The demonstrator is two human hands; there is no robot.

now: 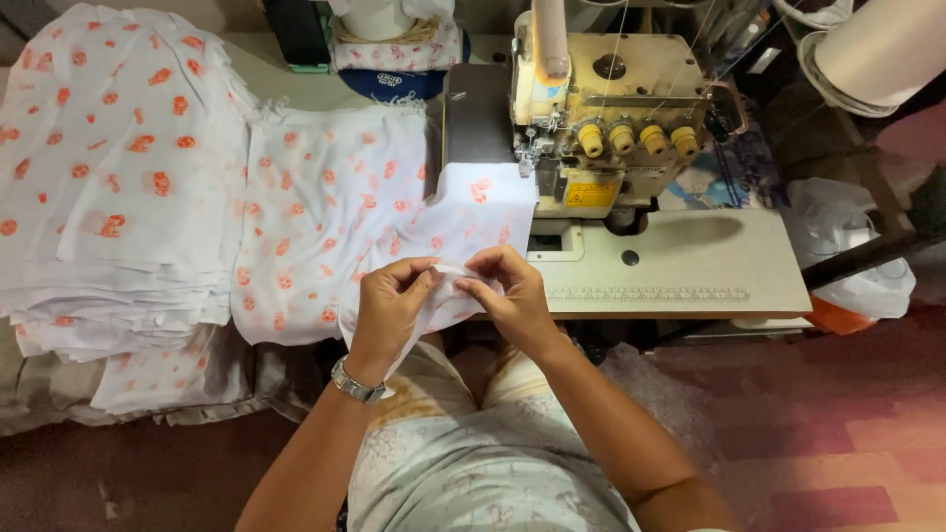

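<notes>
- Since it is thin and limp, the white cotton cloth with orange flower print should handle light and floppy, best taken at an edge (it slumps elsewhere).
- It lies draped from the cream overlock sewing machine down to the lap.
- The left hand and right hand both pinch its near edge, fingertips narrowly closed.

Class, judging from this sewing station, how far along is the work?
Possibly done: a tall stack of folded printed pieces at the left. In hand: the left hand and right hand pinch one printed fabric piece's edge before the overlock machine. Left: it isn't under the needle yet.
</notes>
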